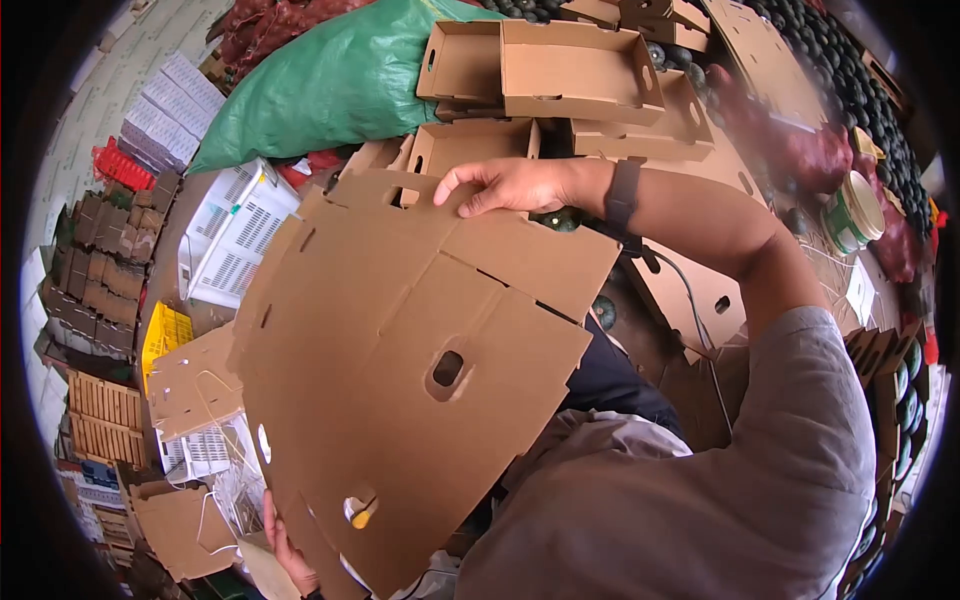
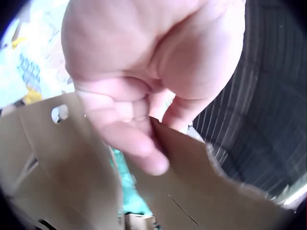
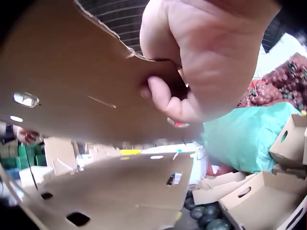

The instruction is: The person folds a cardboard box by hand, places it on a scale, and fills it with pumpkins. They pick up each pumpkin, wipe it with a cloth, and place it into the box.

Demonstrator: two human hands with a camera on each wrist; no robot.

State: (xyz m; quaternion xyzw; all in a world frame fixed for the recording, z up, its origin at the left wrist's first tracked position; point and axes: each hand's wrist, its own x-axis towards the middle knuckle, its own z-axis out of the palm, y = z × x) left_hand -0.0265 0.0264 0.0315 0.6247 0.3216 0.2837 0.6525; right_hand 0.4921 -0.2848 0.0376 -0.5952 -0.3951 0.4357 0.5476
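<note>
A large flat cardboard box blank (image 1: pixel 400 310), with hand holes, slots and creases, is held up in front of my body. My right hand (image 1: pixel 510 187) grips its far edge, and in the right wrist view the fingers (image 3: pixel 168 103) curl round that edge. Low at the left, my left hand (image 1: pixel 288 550) holds the opposite end, mostly hidden behind the board. The left wrist view has my left hand (image 2: pixel 148 72) pinching a cardboard edge (image 2: pixel 192 177). Another sheet (image 3: pixel 120 191) hangs below in the right wrist view.
Folded cardboard trays (image 1: pixel 580 70) are stacked ahead, beside a big green sack (image 1: pixel 330 90). White plastic crates (image 1: pixel 235 230) and a yellow crate (image 1: pixel 165 340) stand at the left. Dark round squashes or melons (image 3: pixel 208 215) lie under the trays. A bucket (image 1: pixel 852 212) is at the right.
</note>
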